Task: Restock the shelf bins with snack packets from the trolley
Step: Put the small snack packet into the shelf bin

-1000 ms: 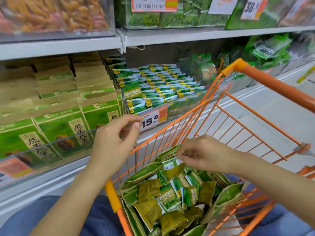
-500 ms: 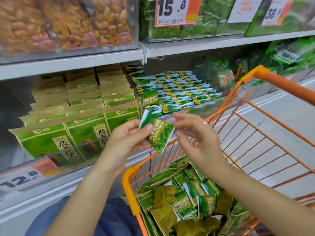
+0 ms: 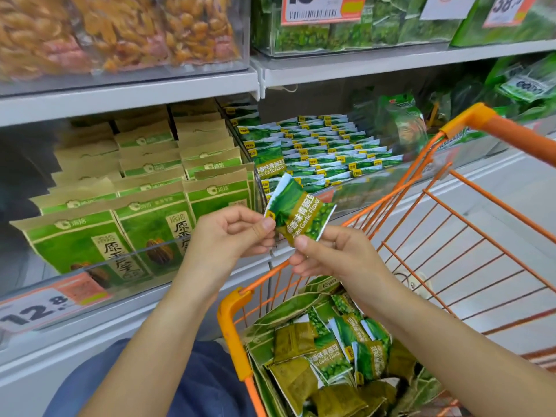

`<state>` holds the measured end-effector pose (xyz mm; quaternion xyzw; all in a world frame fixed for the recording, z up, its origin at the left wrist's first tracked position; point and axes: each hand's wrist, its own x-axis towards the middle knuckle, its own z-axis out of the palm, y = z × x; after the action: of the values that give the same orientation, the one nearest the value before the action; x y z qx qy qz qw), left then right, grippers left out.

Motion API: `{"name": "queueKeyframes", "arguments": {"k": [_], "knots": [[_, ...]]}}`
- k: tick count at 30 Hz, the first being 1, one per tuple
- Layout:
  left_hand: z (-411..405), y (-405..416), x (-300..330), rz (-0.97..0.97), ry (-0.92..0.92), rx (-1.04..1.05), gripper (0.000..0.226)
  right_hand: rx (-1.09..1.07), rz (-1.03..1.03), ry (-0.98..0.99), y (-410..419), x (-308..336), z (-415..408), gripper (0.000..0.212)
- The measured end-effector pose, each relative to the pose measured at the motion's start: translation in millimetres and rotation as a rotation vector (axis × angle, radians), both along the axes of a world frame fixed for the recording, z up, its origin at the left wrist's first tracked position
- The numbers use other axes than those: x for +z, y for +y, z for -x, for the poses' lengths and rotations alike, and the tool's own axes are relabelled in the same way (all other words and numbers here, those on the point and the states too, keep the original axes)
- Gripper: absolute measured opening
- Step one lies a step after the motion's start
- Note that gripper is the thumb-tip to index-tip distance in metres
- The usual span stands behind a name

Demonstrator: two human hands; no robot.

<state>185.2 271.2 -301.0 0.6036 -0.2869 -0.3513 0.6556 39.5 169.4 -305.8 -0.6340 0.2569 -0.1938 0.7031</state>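
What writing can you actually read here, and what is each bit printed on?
"Garlic Flavor": held packet, pinched by left hand and right hand.
"Garlic Flavor": trolley packet.
"as Garlic Flavor": bin packet.
"12.8": lower price tag.
"38": upper price tag.
Chinese characters, barcode: not read.

Open space lies above the orange trolley rim (image 3: pixel 400 191) toward the bin of green packets (image 3: pixel 319 149); a clear front panel (image 3: pixel 391 188) and the shelf above (image 3: pixel 391 66) bound the opening.
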Motion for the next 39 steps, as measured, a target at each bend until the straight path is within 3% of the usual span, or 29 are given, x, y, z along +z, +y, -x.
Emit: {"name": "queueKeyframes", "arguments": {"k": [5,9,13,18,23,26,29,32,34,39], "knots": [[-5,0,4,-0.056,0.016,0.004,0.008,-0.023,0.091,-0.003,-11,7,1,0.048],[-2,-2,4,-0.087,-0.122,0.04,0.016,-0.021,0.21,0.021,-15,9,3,0.05],[11,-5,1,0.005,-0.133,0.071,0.019,-0.066,0.256,0.058,-23,6,6,0.048],[11,2,-14,-0.001,-0.801,0.207,0.009,-0.034,0.513,0.109,-42,33,12,0.047],[10,0,-17,0.05,-1.108,0.267,0.016,0.031,0.9,0.285,-44,47,-6,0.011],[-4,-3,-21,-0.036,-1.272,0.323,0.022,-0.136,0.778,0.169,-59,56,-19,0.017],[-7,-4,-25,-0.096,-1.291,0.297,0.024,-0.273,0.51,0.045,-83,56,-40,0.019],[-7,-2,-25,-0.09,-1.261,0.286,0.021,-0.277,0.332,0.056,-102,42,-71,0.013],[-8,-2,-25,-0.095,-1.249,0.294,0.021,-0.243,0.34,0.108,-109,31,-90,0.005],[-8,-4,-26,-0.079,-1.234,0.303,0.02,-0.137,0.441,0.296,-118,15,-116,0.032]]}}
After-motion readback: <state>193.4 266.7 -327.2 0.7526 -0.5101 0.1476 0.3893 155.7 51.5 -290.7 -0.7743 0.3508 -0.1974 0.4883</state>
